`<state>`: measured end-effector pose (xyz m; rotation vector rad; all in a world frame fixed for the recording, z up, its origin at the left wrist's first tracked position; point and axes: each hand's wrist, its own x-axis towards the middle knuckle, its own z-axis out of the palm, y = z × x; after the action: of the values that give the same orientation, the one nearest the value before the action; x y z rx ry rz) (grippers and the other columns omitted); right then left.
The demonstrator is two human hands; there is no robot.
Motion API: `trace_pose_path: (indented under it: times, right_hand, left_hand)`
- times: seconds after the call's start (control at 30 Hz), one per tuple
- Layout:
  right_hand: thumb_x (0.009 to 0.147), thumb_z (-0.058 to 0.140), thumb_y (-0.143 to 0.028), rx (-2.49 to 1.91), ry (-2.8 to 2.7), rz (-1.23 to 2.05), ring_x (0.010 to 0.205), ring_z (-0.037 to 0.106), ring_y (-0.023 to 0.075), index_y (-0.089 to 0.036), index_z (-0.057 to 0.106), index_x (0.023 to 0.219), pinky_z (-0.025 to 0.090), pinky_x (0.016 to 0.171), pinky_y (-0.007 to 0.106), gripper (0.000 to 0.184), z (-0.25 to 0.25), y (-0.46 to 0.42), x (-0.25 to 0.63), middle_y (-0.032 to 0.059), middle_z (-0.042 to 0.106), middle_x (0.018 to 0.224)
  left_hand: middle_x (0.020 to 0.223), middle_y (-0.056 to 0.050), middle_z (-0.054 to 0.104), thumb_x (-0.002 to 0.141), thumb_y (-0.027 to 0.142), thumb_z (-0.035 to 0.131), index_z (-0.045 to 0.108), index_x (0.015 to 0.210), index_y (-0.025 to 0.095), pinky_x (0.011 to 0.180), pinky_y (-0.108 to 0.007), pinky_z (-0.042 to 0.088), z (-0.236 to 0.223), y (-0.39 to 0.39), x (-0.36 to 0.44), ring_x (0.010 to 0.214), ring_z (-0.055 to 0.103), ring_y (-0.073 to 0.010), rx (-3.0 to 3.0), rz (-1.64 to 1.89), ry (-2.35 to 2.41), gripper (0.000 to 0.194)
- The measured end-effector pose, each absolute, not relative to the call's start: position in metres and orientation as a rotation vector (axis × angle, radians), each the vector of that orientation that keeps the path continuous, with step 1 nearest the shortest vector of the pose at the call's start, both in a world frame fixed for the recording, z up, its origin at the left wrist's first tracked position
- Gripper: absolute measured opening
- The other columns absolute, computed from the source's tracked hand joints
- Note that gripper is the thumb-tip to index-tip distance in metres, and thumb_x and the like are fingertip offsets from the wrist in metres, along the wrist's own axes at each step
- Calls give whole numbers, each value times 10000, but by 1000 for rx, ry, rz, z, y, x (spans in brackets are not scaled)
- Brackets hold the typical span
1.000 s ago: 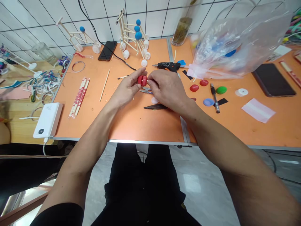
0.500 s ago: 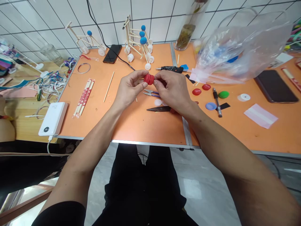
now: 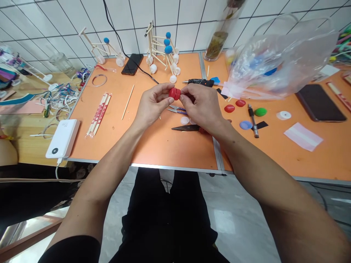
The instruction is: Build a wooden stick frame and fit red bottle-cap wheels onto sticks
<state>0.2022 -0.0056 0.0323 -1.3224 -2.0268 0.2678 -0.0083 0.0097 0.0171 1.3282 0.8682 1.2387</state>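
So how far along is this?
Done, by the look: two wooden-stick models with blue balls stand at the table's back. In hand: the left hand and right hand hold two red bottle caps together. Left: loose caps on the table, what look like more in the plastic bag, and a glue gun lying there.

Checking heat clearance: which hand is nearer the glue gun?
Right. The right hand sits just in front of the glue gun; the left hand is farther left, past the red caps.
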Motion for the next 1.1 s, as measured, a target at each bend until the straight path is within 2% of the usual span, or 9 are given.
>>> trace_pose_path:
  times: [0.37,0.63,0.77,0.9,1.03,1.1]
  right_hand:
    - [1168,592,-381,-1314,-2005,292,1047,761,337,-303,836,1146,592,966,496,257,30,-4,203,112,864,1095]
    - [1152,587,-270,-1324,-2075,308,1109,785,356,-279,835,1136,558,1013,498,248,34,-5,204,127,860,1156]
    - [1088,662,-238,-1285,-2273,446,1027,787,328,-258,894,1065,546,910,455,234,37,-7,205,100,875,1075]
    - [1068,747,-238,-1268,-2474,512,1044,787,303,-273,920,1059,501,845,407,178,35,-5,208,74,882,1112]
    - [1067,783,-230,-1471,-2373,292,1107,797,349,-241,909,1185,463,809,419,174,34,0,214,131,886,1226]
    - [1075,787,-257,-1587,-2345,190,1118,800,376,-223,903,1169,449,786,428,153,33,2,217,165,875,1267]
  left_hand:
    - [1435,-113,891,882,197,1053,851,1211,252,1409,-522,530,20,10,-7,1596,737,-347,1262,1226,894,390]
    - [1430,-55,908,916,425,1034,804,1319,342,1374,-488,599,10,24,-23,1627,723,-312,1124,1257,889,472]
    - [1464,-68,888,978,392,957,777,1301,307,1419,-505,557,10,33,-30,1672,686,-316,1012,1298,932,379]
    - [1533,-102,848,1041,304,879,770,1313,257,1440,-549,519,12,36,-33,1730,619,-343,974,1284,911,297]
    - [1537,-113,855,1064,253,831,783,1304,246,1436,-509,545,16,32,-34,1703,653,-335,976,1248,882,245]
    - [1516,-113,869,1083,240,803,792,1304,243,1426,-496,561,19,29,-32,1665,693,-325,978,1224,870,221]
